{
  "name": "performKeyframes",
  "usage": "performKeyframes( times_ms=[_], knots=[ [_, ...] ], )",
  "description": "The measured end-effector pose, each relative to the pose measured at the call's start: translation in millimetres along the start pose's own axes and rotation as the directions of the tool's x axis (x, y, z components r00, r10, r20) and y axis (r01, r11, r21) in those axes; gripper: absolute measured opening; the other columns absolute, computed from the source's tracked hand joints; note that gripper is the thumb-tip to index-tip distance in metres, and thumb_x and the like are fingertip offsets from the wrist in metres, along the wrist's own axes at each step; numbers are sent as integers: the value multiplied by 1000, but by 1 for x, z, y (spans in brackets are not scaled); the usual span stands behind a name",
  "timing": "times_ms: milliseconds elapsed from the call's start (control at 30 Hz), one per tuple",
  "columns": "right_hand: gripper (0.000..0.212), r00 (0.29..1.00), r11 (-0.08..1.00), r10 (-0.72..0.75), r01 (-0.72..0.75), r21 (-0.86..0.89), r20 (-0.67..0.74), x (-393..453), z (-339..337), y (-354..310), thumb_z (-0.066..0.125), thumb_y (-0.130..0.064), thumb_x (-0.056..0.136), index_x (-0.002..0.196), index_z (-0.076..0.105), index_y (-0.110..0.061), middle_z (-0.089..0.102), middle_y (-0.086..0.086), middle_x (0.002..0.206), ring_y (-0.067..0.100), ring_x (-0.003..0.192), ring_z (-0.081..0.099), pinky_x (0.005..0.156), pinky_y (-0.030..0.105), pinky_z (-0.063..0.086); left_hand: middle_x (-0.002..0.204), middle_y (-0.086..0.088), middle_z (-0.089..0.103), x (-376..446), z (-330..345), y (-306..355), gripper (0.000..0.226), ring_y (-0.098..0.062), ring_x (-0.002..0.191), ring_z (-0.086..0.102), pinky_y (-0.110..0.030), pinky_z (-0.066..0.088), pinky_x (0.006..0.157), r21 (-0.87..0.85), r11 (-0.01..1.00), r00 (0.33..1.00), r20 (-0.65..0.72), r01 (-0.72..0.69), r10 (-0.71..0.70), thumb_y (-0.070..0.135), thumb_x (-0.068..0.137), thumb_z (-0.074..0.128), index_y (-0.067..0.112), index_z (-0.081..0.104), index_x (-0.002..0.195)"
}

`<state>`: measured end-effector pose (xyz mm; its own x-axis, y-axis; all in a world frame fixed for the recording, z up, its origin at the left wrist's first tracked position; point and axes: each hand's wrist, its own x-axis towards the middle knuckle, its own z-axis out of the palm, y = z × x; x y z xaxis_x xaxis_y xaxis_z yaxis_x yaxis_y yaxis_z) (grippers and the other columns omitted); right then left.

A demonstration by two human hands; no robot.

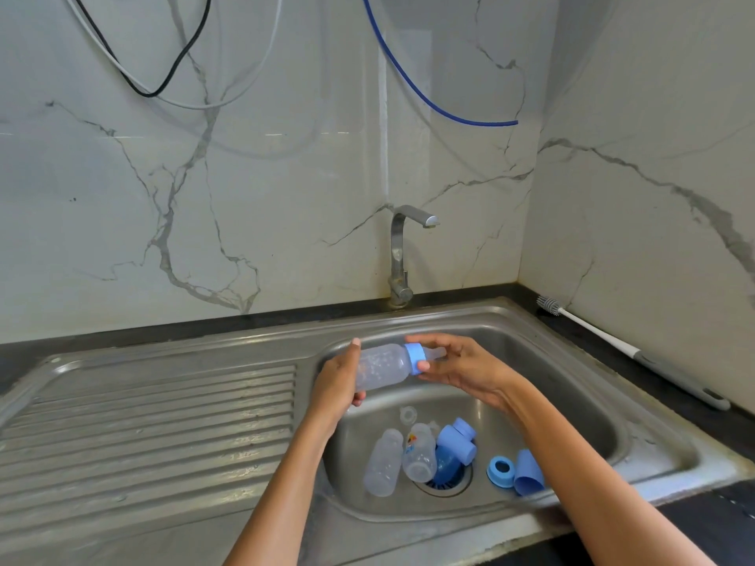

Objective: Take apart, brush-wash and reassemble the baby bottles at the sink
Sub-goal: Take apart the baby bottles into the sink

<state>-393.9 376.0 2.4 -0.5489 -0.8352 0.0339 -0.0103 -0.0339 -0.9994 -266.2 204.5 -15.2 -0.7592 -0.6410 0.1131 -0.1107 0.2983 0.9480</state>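
Note:
I hold a clear baby bottle [382, 366] on its side above the steel sink basin [572, 402]. My left hand [337, 381] grips its base end. My right hand [457, 365] pinches the blue collar ring [416, 355] at the neck, with the clear teat [436, 353] pointing right. On the basin floor lie two clear bottle bodies [384, 463] [420, 453], a clear teat [407, 414], blue caps [457, 441] over the drain, a blue ring [501, 471] and a blue cap [528, 472].
A bottle brush [613, 341] with a white and grey handle lies on the dark counter at the right, by the wall. The tap [402, 255] stands behind the basin, with no water running. A ribbed draining board [143, 422] spreads to the left.

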Motion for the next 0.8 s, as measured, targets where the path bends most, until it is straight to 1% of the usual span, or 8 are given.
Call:
performKeyframes(
  times_ms=[67,167,333,433,533,600,700,800],
  knots=[
    [37,997,996,74,-76,52,39,-1,1,1,62,-11,88,126,60,-11,61,17,125,30,111,64,91,36,56,80,-6,56,0,2,-2,47,-15,63,55,-26,48,57,20,1000,1000,14,-8,8,57,96,35,15,57,89],
    [44,987,986,158,-157,-63,6,-1,5,5,60,-30,89,126,57,-8,66,17,115,25,94,70,79,30,59,85,-3,62,-1,3,-4,47,-15,69,61,-32,51,74,71,997,999,49,-6,2,62,92,40,18,57,92],
    [42,997,987,-32,21,-156,-65,1,-11,3,72,-1,80,120,66,-13,66,6,119,19,109,65,90,32,56,67,-8,61,-5,5,9,49,-12,52,52,-16,38,45,-38,984,981,87,177,-173,59,93,40,13,59,88],
    [41,982,940,-185,164,-300,-43,-2,-16,-3,75,2,75,111,70,-19,69,0,116,14,113,61,98,30,50,54,-1,57,-6,6,13,54,-10,43,49,-21,30,46,-32,934,918,203,355,-342,64,93,31,16,56,94],
    [44,977,939,-213,195,-282,-32,-2,-19,-4,75,4,75,114,68,-16,68,3,119,17,114,61,102,38,49,53,1,58,-8,8,13,55,-9,44,52,-21,31,48,-68,916,888,284,395,-362,65,93,29,17,55,100],
    [55,990,951,-142,136,-278,-2,-3,-17,-3,77,-13,79,130,57,-19,60,6,127,20,116,59,101,41,49,60,-2,62,-10,10,12,54,-10,49,56,-18,33,48,-62,943,923,234,328,-306,63,93,34,15,57,99],
    [77,986,964,164,-156,-215,23,-1,-7,1,61,-55,79,143,37,-19,51,14,135,26,102,68,87,38,57,79,-6,63,-10,11,9,45,-11,63,58,-11,38,49,-18,995,986,139,94,-91,56,92,46,13,56,99],
    [68,953,911,304,-291,-291,-3,-1,-1,4,44,-59,89,132,51,-6,63,18,116,22,80,72,73,31,60,90,-1,59,-11,11,6,31,-8,75,56,-17,42,62,45,998,988,148,-43,36,52,89,53,21,50,90]
  ],
)
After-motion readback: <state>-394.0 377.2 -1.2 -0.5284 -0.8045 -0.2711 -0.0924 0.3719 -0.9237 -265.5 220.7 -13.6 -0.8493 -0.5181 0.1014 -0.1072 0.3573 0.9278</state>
